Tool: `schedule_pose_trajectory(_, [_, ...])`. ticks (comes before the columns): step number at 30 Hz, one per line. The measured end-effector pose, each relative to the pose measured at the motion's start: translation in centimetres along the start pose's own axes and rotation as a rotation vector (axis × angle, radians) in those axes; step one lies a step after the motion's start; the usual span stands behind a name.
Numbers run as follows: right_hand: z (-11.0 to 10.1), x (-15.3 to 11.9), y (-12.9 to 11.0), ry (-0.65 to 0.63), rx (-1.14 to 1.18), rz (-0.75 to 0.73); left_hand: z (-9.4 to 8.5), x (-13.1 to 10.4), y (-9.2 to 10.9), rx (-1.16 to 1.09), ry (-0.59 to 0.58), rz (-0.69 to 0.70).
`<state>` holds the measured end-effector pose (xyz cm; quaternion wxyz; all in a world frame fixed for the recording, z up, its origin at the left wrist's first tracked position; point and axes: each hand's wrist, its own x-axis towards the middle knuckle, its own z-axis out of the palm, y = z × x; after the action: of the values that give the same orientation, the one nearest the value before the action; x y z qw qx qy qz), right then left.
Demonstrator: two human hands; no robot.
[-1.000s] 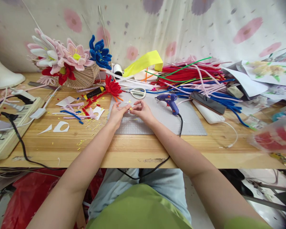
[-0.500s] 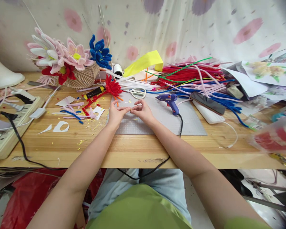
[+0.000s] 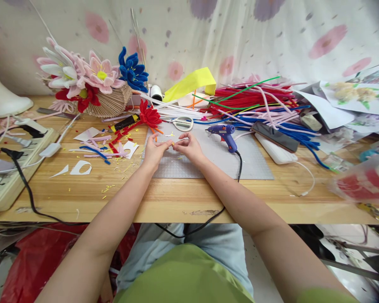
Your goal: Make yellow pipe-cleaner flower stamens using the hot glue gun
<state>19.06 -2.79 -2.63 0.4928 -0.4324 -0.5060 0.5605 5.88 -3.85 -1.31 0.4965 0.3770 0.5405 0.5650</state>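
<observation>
Over the grey cutting mat [image 3: 249, 164], my left hand [image 3: 154, 152] and my right hand [image 3: 191, 148] meet fingertip to fingertip. A tiny yellow piece [image 3: 173, 144] shows at the left thumb and fingertip, pinched there; its kind is too small to tell. The right thumb and forefinger are pressed together right beside it, and what they hold, if anything, is hidden. Beyond the hands lie white-handled scissors [image 3: 183, 123]. To the right rests a blue glue gun [image 3: 224, 134], and to the left stands a red pipe-cleaner flower [image 3: 149, 114].
Yellow clippings and paper scraps [image 3: 81, 167] litter the wooden table [image 3: 177, 198] on the left, near a power strip [image 3: 25, 168]. Bundles of pipe cleaners [image 3: 255, 99] lie at the back. A phone [image 3: 275, 136] is on the right. The glue gun's cord [image 3: 240, 164] runs over the front edge.
The yellow piece shows more clearly between my fingertips than before. Both hands have stayed in nearly the same place, with only slight finger movement.
</observation>
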Motion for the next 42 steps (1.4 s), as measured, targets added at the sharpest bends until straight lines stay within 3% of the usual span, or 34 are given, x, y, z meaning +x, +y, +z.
schedule_pose_trajectory(5, [-0.3,-0.1,-0.1,-0.038,0.106,0.049,-0.1,-0.1,0.1,-0.021,-0.066,-0.010])
schedule_pose_trajectory(10, [0.0,-0.1,-0.1,-0.053,0.090,0.078,-0.1,-0.1,0.0,-0.002,-0.044,0.010])
schedule_pose_trajectory(13, [-0.9,-0.1,-1.5,-0.082,0.011,0.100,-0.1,0.1,0.0,0.019,0.011,0.008])
schedule_pose_trajectory(16, [-4.1,-0.8,-4.5,-0.204,-0.218,0.121,-0.4,0.4,0.1,0.035,0.097,0.000])
schedule_pose_trajectory(19, [-9.1,-2.0,-7.6,-0.394,-0.524,0.218,-0.6,0.7,0.4,0.011,0.134,-0.019])
schedule_pose_trajectory(21, [-12.4,-2.7,-8.8,-0.399,-0.699,0.340,-0.7,0.8,0.7,-0.027,0.139,-0.025])
schedule_pose_trajectory(23, [-14.9,-3.1,-9.0,-0.323,-0.892,0.434,-0.8,0.9,1.0,-0.068,0.146,-0.026])
schedule_pose_trajectory(26, [-16.8,-2.8,-8.0,-0.040,-1.182,0.343,-0.8,1.0,1.2,-0.108,0.156,-0.021])
schedule_pose_trajectory(29, [-16.9,-1.8,-6.7,0.161,-1.276,0.253,-0.9,1.1,0.9,-0.107,0.147,0.002])
schedule_pose_trajectory(33, [-16.0,-0.8,-5.6,0.362,-1.304,0.253,-1.2,1.3,0.3,-0.075,0.122,0.065])
schedule_pose_trajectory(38, [-14.8,-0.2,-3.7,0.371,-1.154,0.064,-1.4,1.2,0.2,-0.086,0.126,0.072])
schedule_pose_trajectory(42, [-14.0,0.6,-2.3,0.463,-1.016,0.078,-1.4,1.0,0.4,-0.109,0.117,0.006])
